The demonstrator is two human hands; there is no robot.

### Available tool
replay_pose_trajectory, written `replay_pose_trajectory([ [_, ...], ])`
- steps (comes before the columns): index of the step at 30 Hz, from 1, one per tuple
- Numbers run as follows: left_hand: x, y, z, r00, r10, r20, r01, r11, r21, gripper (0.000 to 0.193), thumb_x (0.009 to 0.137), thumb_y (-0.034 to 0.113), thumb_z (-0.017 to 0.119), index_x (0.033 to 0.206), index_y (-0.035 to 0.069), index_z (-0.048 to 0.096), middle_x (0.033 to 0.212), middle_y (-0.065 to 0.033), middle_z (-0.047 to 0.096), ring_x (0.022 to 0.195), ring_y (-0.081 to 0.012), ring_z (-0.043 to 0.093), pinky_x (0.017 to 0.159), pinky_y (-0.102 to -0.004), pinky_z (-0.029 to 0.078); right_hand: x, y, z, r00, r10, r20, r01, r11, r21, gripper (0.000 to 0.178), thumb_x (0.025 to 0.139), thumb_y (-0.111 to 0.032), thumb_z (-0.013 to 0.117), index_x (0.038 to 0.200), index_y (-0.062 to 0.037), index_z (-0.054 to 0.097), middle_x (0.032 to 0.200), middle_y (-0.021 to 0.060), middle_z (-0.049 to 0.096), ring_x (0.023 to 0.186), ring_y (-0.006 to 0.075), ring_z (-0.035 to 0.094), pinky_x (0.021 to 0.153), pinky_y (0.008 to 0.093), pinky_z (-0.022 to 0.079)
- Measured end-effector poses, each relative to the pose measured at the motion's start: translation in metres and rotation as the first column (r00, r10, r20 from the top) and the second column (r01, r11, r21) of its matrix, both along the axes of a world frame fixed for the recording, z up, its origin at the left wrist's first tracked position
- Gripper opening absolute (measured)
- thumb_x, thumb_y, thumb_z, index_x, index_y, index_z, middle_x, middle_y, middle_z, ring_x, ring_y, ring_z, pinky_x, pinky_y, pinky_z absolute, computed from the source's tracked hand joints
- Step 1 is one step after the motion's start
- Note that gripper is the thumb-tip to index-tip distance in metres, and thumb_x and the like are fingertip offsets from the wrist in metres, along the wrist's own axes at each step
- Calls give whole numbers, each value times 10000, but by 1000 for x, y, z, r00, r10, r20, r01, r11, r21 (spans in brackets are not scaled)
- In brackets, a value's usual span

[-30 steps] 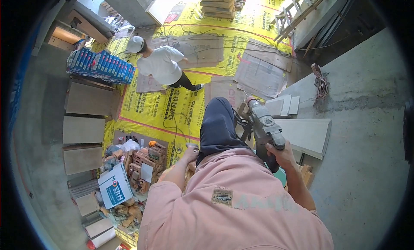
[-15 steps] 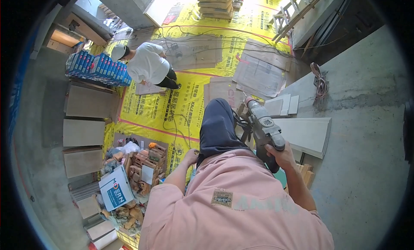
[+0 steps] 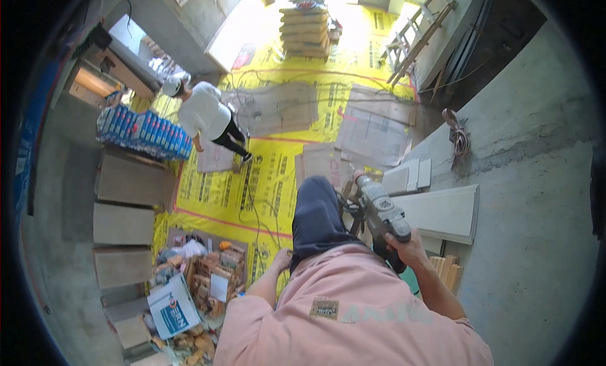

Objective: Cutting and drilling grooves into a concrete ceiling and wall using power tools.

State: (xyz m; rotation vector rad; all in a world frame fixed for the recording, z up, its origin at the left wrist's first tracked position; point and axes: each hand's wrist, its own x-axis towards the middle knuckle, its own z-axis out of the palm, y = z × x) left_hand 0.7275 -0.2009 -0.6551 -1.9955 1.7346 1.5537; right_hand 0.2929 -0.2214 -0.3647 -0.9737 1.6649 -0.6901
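Observation:
My right hand (image 3: 408, 245) is closed round the rear handle of a grey rotary hammer drill (image 3: 381, 205). The drill is beside my right thigh, its chuck end pointing away from me toward the floor. A black cord or strap shows along the drill's left side. My left hand (image 3: 282, 260) hangs next to my left hip, close to my dark trousers (image 3: 317, 211); its fingers are mostly hidden, so I cannot make out whether they are curled or hold anything.
A person in white (image 3: 205, 112) walks ahead left, beside stacked blue boxes (image 3: 144, 134). Rubble and broken bricks (image 3: 211, 274) lie at left. Pale panels (image 3: 442, 211) lean against the right wall. Cables cross the yellow floor sheeting (image 3: 265, 189); stacked bags (image 3: 304, 35) stand far ahead.
The view has tilted up, so the scene sits lower in the picture. The person in white has straightened from a bent posture and is stepping. My right hand still grips the drill.

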Motion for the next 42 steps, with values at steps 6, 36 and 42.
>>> replay_pose_trajectory([
  [6,11,0,-55,993,49,-107,-44,998,47,494,760,351,751,1108,5,692,1113,-233,683,1070,-345,650,908,-375,501,2,7,9,987,-130,96,129,991,15,187,870,-158,709,901,9,631,706,24,626,616,112,575,585,291,471],
  [36,10,-15,-18,964,83,-253,-73,996,50,334,827,212,683,1094,13,693,959,-204,720,906,-283,700,804,-370,514,2,5,2,991,-130,-37,129,991,-25,214,826,-177,737,930,-4,665,706,45,643,595,134,618,590,306,513],
  [42,-10,-12,36,987,112,-113,-105,993,60,393,792,263,735,1115,43,695,979,-171,729,921,-245,692,813,-348,509,-1,8,7,989,-146,4,146,989,-14,203,851,-128,711,981,3,626,751,31,625,612,114,592,576,292,500],
])
